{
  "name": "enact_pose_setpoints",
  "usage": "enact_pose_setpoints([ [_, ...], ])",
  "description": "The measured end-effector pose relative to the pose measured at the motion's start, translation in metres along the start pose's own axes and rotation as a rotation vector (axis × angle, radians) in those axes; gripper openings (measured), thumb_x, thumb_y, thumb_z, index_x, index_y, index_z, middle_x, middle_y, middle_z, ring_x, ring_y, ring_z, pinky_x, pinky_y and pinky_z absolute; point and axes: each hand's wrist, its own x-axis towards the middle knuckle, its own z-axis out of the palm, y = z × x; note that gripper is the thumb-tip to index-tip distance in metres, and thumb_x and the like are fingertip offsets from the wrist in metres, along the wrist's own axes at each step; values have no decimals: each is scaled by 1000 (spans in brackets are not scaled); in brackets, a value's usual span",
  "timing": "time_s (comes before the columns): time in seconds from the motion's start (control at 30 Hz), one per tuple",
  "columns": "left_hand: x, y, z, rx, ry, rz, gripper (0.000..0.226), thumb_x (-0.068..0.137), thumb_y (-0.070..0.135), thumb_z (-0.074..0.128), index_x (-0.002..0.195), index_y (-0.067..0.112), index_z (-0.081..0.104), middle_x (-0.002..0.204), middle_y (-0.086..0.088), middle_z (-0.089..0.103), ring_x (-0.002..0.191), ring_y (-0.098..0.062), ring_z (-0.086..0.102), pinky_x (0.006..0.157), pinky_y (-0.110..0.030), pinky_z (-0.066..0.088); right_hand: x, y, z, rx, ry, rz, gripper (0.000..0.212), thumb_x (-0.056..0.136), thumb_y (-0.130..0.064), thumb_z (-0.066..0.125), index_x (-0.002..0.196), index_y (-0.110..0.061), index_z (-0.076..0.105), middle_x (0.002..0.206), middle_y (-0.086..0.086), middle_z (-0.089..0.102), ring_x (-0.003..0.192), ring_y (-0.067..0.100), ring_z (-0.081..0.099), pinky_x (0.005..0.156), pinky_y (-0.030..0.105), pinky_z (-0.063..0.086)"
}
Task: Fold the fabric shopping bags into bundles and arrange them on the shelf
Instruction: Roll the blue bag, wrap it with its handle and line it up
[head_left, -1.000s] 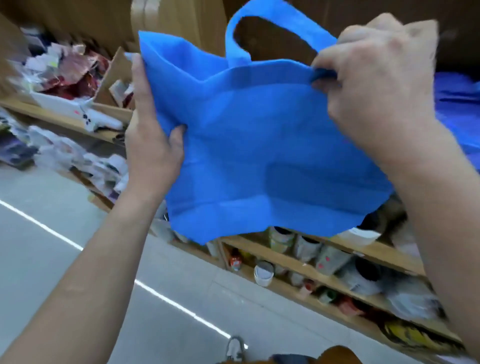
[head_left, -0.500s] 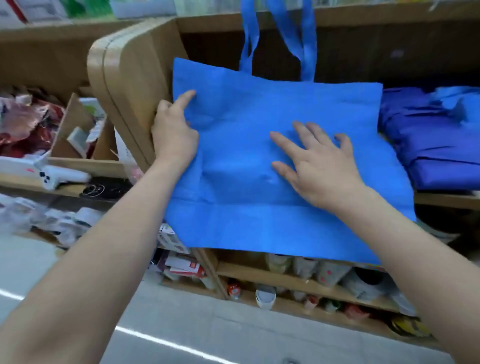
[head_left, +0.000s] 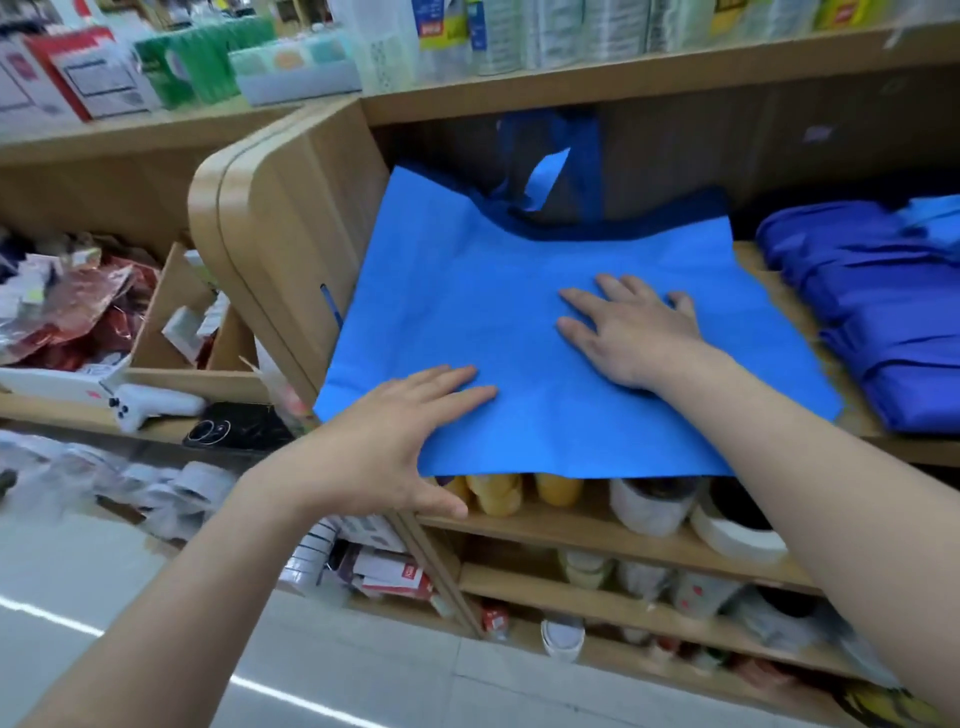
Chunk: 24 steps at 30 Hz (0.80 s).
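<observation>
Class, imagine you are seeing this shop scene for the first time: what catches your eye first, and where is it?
The bright blue bag dominates, spread flat on the wooden shelf with its front edge hanging over. Two hands press on it with straight fingers: the left hand near the front edge, the right hand nearer the middle. To the right lies a pile of darker blue folded bags.

Stocked light wooden shelves (head_left: 623, 83) stand on a pale grey floor (head_left: 363, 675).
</observation>
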Motion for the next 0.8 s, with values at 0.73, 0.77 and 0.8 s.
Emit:
enact_pose_setpoints([
  [0.73,8,-46,-24,-195,594,-130,19,87,35,69,101,23,65,72,-3,65,67,-28,60,62,-41,50,-132,69,-28,357,475,239,16,83,-23,74,98,-20,69,92,7,73,94,30,66,83,42,49],
  [0.77,12,-43,-20,-90,666,-141,27,86,33,72,109,22,63,71,-4,62,64,-31,59,58,-38,48,-130,63,-25,301,540,261,29,82,-23,76,110,-18,67,101,10,72,100,33,65,86,43,49],
  [0.8,16,-41,-16,31,694,-132,35,84,29,74,116,21,62,72,-3,61,60,-34,58,53,-36,46,-127,57,-24,244,574,281,42,81,-24,76,121,-19,62,107,11,69,102,34,63,86,45,50],
])
